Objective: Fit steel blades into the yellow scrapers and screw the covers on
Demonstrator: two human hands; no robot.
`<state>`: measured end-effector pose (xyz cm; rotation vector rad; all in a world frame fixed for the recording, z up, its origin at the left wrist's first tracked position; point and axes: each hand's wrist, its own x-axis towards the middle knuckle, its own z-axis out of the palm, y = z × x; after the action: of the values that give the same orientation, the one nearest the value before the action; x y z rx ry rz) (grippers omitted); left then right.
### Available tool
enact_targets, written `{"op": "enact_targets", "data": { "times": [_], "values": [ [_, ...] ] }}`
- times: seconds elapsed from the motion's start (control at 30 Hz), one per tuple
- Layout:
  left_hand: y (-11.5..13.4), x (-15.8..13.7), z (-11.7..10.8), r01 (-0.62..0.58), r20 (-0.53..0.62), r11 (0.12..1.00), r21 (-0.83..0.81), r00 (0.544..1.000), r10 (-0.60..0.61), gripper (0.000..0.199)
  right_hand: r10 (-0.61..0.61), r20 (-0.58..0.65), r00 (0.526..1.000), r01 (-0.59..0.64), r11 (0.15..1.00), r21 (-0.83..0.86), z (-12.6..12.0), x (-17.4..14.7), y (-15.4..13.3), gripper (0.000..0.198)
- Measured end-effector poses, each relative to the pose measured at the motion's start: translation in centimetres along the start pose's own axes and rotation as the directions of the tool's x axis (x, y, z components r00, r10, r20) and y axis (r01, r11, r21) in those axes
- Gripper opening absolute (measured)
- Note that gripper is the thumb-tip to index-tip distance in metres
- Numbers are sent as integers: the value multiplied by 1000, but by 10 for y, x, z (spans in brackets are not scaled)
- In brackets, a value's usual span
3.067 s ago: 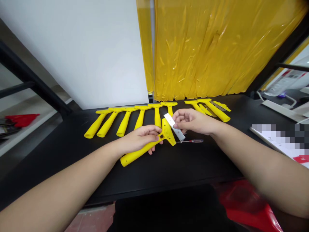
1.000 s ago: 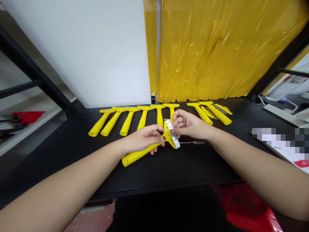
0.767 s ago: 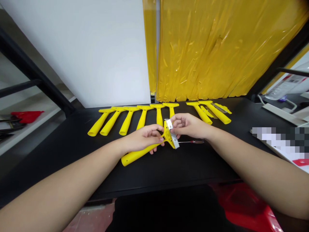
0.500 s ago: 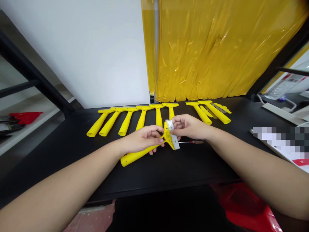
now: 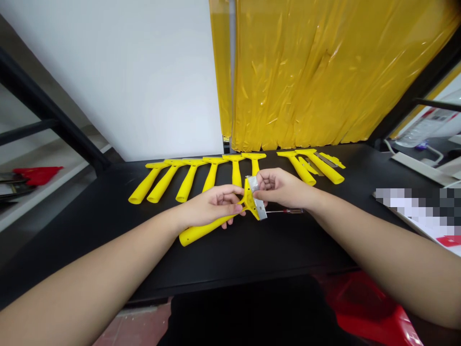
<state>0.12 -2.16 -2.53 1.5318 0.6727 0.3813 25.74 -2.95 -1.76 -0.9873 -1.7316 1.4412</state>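
Note:
My left hand (image 5: 215, 205) is wrapped round the neck of a yellow scraper (image 5: 205, 230), whose handle slants down to the left. At the scraper's head lies a flat silver blade (image 5: 260, 205) with small holes in it. My right hand (image 5: 280, 187) pinches this blade between thumb and fingers, holding it against the yellow head. Some of its fingers are hidden behind the blade. Below the right hand a thin screwdriver (image 5: 293, 211) rests on the black table, its tip end passing behind the scraper head.
Several yellow scrapers (image 5: 162, 183) lie in a row along the back of the black table (image 5: 252, 259). Two more scrapers (image 5: 326, 170) sit at the right beside loose yellow pieces (image 5: 333, 160). A white panel and yellow plastic sheeting (image 5: 288, 86) stand behind. A red stool (image 5: 374, 307) is below.
The scraper and blade have risen very slightly in both hands. The grip of each hand looks the same, and the things on the table have stayed put.

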Motion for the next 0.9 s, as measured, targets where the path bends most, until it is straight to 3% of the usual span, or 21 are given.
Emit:
{"op": "enact_targets", "data": {
  "times": [0.33,0.47,0.53,0.6,0.63,0.7,0.9],
  "values": [
    [0,-2,1,-46,19,999,22,999,45,50,-67,48,997,67,998,13,-1,1,3,23],
    [9,-10,10,-128,-44,960,247,989,143,55,-28,69,997,27,999,27,-1,2,4,20],
    [16,-16,16,-146,-96,848,510,970,224,51,2,59,998,-4,999,32,0,2,3,20],
    [23,-21,21,-128,-95,642,756,949,301,45,22,42,999,-24,999,45,1,2,2,21],
    [25,-23,23,-129,-70,539,832,940,333,45,25,38,999,-27,998,56,1,1,1,22],
    [27,-26,26,-129,-30,417,900,935,353,47,14,48,999,-18,996,85,0,0,0,25],
    [25,-25,29,-105,-34,362,926,933,357,55,-58,78,995,43,984,176,-2,-2,2,36]
  ]
}}
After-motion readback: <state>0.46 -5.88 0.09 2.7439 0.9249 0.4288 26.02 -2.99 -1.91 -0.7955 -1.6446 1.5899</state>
